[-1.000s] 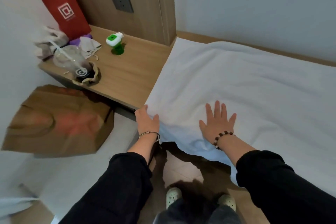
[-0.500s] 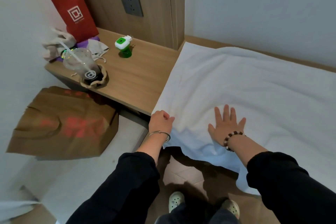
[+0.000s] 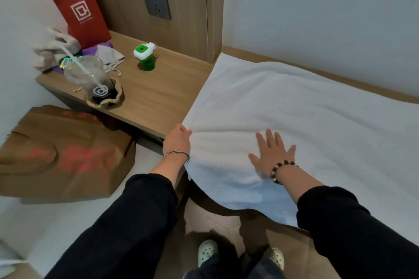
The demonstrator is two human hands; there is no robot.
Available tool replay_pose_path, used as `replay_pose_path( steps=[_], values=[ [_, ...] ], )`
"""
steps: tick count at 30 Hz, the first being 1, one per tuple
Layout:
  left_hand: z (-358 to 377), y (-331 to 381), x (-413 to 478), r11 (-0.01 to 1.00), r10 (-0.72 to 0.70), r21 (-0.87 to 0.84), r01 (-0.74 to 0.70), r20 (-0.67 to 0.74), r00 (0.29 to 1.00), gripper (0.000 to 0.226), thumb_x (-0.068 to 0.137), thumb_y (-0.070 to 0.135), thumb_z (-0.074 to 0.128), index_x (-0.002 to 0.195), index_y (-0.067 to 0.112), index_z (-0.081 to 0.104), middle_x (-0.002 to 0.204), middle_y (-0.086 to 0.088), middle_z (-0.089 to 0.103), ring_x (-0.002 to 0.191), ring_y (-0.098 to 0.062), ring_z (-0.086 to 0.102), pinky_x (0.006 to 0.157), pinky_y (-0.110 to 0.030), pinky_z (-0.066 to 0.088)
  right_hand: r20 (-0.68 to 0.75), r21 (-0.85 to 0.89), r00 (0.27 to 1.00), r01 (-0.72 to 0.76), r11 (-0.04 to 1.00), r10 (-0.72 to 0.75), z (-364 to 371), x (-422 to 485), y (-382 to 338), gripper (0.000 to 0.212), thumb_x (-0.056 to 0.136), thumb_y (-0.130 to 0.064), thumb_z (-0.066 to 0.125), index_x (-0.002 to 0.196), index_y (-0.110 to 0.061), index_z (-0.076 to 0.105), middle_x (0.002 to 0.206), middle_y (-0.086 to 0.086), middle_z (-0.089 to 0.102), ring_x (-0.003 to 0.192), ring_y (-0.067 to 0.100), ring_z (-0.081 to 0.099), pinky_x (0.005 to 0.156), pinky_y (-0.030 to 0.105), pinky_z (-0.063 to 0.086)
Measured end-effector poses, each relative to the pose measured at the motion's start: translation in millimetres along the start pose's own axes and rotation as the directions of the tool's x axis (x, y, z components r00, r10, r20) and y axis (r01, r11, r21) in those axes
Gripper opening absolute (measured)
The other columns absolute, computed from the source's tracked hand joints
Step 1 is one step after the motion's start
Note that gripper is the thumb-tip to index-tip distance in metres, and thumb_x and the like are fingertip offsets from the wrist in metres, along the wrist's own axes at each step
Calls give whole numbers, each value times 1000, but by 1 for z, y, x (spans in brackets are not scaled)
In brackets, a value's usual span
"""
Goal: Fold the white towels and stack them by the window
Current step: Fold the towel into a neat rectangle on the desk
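A large white towel [image 3: 294, 106] lies spread flat over a wooden surface, its near edge hanging off the front. My left hand [image 3: 178, 139] grips the towel's near left corner, fingers curled round the edge, and lifts it slightly. My right hand [image 3: 273, 154] lies flat on the towel with fingers spread, palm down, a short way to the right of the left hand. Small creases run from the gripped corner toward the right hand.
A wooden side table [image 3: 149, 97] stands left of the towel with a plastic cup and straw [image 3: 90, 79], a green and white device [image 3: 144, 55], a red paper bag [image 3: 77, 2] and crumpled cloths. A brown paper bag [image 3: 61, 154] sits on the floor below.
My left hand went from resting on the towel's corner to gripping it with curled fingers and raising it a little. My right hand stays flat on the towel.
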State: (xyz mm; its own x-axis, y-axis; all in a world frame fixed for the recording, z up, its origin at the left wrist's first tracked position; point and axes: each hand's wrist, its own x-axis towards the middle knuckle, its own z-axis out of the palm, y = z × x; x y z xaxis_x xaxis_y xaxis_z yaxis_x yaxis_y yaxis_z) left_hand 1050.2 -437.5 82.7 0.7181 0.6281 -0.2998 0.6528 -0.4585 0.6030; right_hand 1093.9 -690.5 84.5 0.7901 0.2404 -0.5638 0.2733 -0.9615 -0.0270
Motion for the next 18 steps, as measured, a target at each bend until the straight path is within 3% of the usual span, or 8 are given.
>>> replay_pose_path(
  steps=[4,7,10,13,15,18],
  values=[
    [-9,-14,-3,997,-55,-44,62,140,989,19,91,33,60,90,14,58,85,0,57,77,-16,52,71,-27,40,-26,-84,997,-68,994,66,-8,-2,-15,69,96,-51,26,152,-23,-4,160,4,-9,147,28,-4,112,61,5],
    [-16,-26,-4,1000,3,-25,3,226,974,11,89,22,65,85,14,59,85,2,56,83,-14,51,74,-23,38,-110,-194,992,-80,978,59,-21,-3,-42,62,93,-32,35,149,-13,17,156,10,13,143,29,12,114,57,13],
    [-23,-21,-6,997,71,-13,-70,190,979,15,93,19,56,80,13,53,70,3,48,74,-16,46,56,-20,33,-234,-209,955,137,968,-185,-42,1,-74,55,91,-15,42,144,-9,26,153,13,17,142,29,14,116,49,15],
    [-27,-9,-7,995,100,-20,-98,170,980,10,97,17,49,88,12,46,70,0,45,74,-18,43,58,-26,30,-303,-195,859,368,909,-413,-67,20,-102,55,94,-7,37,147,-14,25,158,8,11,145,25,11,117,43,12],
    [-25,-7,-5,995,99,-36,-95,173,980,7,97,16,49,90,13,46,69,1,44,75,-20,43,62,-27,29,-245,-201,820,480,854,-518,-81,46,-118,55,94,-5,37,146,-20,30,157,5,18,144,24,15,116,41,14],
    [-23,-5,-3,994,96,-77,-84,172,980,3,97,14,49,96,11,51,67,2,41,74,-21,42,58,-25,27,-3,-317,774,599,735,-633,-99,84,-139,42,98,-18,36,139,-26,44,141,5,45,132,26,35,107,36,27]
  ],
)
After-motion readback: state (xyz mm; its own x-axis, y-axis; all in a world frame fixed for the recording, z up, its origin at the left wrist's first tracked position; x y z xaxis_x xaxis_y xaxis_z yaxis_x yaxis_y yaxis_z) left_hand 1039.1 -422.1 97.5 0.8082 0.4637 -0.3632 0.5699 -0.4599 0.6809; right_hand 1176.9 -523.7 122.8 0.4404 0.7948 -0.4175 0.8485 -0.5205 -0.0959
